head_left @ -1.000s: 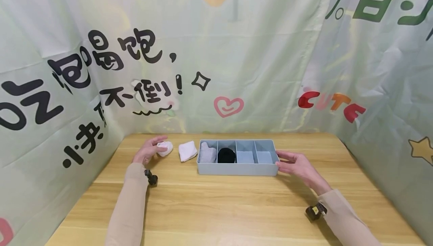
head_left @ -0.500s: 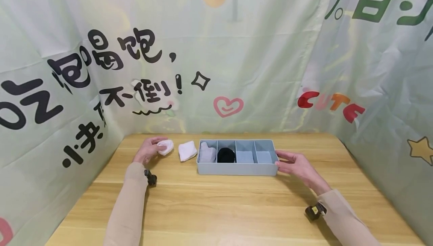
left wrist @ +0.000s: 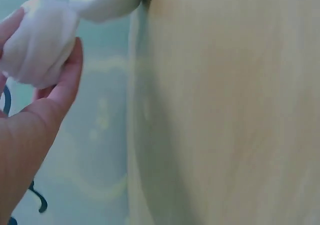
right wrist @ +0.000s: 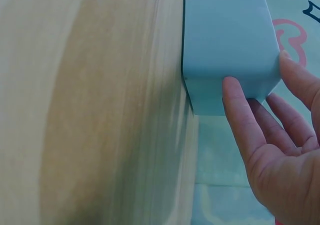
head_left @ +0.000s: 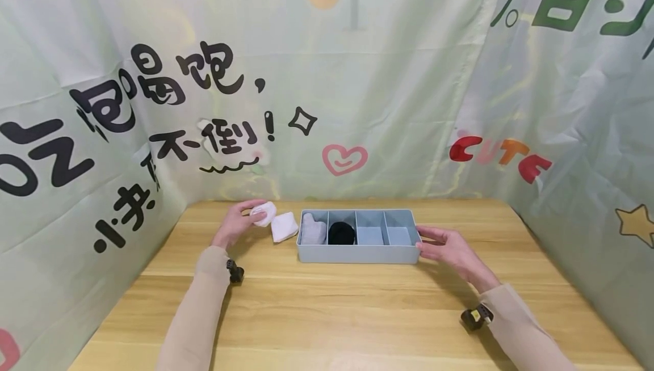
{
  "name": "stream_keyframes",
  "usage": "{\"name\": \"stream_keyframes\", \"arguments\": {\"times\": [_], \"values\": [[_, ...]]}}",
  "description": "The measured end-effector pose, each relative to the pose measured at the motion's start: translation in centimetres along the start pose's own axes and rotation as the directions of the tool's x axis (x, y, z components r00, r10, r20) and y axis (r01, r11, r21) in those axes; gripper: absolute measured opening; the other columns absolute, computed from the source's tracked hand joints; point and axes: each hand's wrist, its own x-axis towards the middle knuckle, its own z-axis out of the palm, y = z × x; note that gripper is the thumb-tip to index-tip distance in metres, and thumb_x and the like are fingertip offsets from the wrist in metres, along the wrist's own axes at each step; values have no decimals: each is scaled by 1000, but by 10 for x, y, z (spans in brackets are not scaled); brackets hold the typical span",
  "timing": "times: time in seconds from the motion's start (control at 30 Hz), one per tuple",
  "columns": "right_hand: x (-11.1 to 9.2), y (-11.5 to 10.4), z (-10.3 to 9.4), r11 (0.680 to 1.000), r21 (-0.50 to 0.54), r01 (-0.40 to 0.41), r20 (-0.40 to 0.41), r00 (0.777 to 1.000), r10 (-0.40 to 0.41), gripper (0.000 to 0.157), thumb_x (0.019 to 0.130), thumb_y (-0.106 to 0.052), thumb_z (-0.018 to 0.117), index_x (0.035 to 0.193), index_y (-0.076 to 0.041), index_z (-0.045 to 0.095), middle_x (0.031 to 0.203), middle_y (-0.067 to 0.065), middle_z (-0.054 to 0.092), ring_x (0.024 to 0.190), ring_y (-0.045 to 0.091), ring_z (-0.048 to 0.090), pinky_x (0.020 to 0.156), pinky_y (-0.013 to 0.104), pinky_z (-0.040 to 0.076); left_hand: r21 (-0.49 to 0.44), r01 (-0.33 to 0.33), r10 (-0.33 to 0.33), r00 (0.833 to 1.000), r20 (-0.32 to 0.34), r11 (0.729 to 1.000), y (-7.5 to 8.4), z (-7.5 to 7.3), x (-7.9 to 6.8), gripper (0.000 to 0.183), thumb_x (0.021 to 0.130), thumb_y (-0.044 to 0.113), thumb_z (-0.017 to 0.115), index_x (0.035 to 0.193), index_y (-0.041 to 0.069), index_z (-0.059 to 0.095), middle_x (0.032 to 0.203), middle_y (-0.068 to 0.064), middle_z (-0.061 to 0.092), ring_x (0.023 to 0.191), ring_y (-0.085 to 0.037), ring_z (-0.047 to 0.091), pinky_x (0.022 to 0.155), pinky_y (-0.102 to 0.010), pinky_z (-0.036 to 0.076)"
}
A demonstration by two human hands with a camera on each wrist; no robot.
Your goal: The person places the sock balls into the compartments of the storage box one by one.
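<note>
My left hand [head_left: 239,221] pinches a rolled white sock [head_left: 263,214] between thumb and fingers, near the back left of the table. In the left wrist view the same sock [left wrist: 40,42] looks like a soft rounded bundle. A second white sock [head_left: 284,227], folded squarish, lies just right of it. The light blue box [head_left: 357,254] has a row of compartments; a grey sock [head_left: 313,230] fills the leftmost, a black rolled sock [head_left: 341,234] the one beside it. My right hand [head_left: 452,250] rests its fairly straight fingers [right wrist: 237,105] and thumb against the box's right end.
The wooden table [head_left: 327,314] is enclosed at the back and sides by a printed fabric curtain [head_left: 388,104]. The table's back edge runs close behind the box and the socks. The box's two right compartments [head_left: 385,229] show bare bottoms.
My left hand has moved right and slightly back with the rolled white sock, which now comes right up to the folded one. The right hand and the box stay put.
</note>
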Motion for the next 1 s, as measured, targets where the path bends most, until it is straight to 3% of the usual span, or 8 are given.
{"name": "stream_keyframes", "arguments": {"times": [0.33,0.6,0.8,1.0], "values": [[0,1,0,1000,8,12,2,1000,-12,68,92,-18,70,146,8,37,149,30,38,117,26,62,91,35,54,-110,-56,44,994,-102,992,15,37,-3,50,83,20,79,129,8,63,138,-15,55,95,-11,65,81,-26,56],[-1,0,-1,1000,-9,9,-10,1000,-9,68,92,-19,70,146,7,38,149,30,38,118,27,61,91,35,55,-142,-122,110,990,-87,982,28,63,1,44,85,17,77,127,7,66,135,-16,59,96,-7,65,79,-22,55],[-2,0,-1,1000,-10,10,-18,1000,-10,67,92,-19,70,146,7,39,148,30,39,117,27,62,90,34,55,-177,-208,194,977,-89,962,36,81,4,41,89,16,74,127,3,65,129,-18,63,96,-5,64,79,-19,53],[-2,0,-1,1000,9,17,-14,1000,-17,68,91,-18,71,145,8,39,148,30,40,115,25,63,90,34,55,-203,-196,180,979,-91,959,44,98,0,41,86,13,77,123,1,67,120,-12,69,91,-4,65,75,-19,54]]}}
